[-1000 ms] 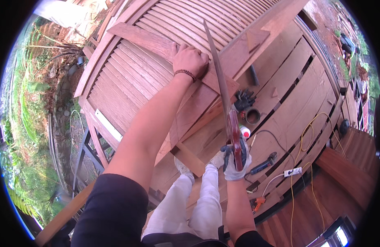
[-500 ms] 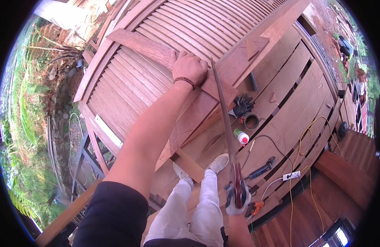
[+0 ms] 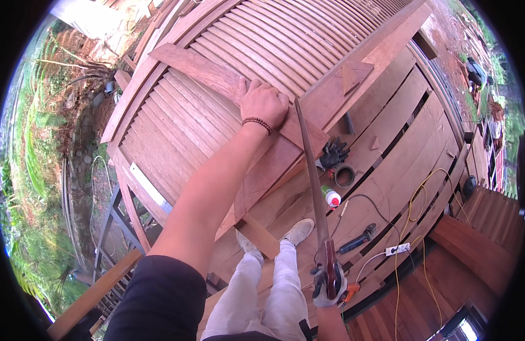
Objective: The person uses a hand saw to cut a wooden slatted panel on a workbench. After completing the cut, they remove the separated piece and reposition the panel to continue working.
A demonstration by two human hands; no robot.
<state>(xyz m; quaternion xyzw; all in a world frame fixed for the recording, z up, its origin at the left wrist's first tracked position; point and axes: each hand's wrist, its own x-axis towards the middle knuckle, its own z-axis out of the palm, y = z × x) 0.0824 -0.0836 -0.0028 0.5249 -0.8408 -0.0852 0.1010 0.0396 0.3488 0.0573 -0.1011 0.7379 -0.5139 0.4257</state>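
My left hand [image 3: 264,103] presses flat on a reddish wooden board [image 3: 217,74] that lies diagonally across a slatted wooden panel [image 3: 285,40]. A bead bracelet circles that wrist. My right hand [image 3: 329,282], in a light work glove, grips the handle of a long hand saw [image 3: 311,176]. The blade runs up from the handle to the board's end, just right of my left hand.
On the plank deck [image 3: 410,136] lie a black glove [image 3: 332,153], a tape roll [image 3: 345,175], a small bottle [image 3: 331,196], a dark hand tool [image 3: 356,239], a white power strip [image 3: 397,249] and yellow cord [image 3: 413,210]. My legs and shoes [image 3: 299,230] stand below. Greenery [image 3: 29,187] lies left.
My right hand has drawn the saw back and down toward me, so the blade now stands steeper. The left hand stays pressed on the board.
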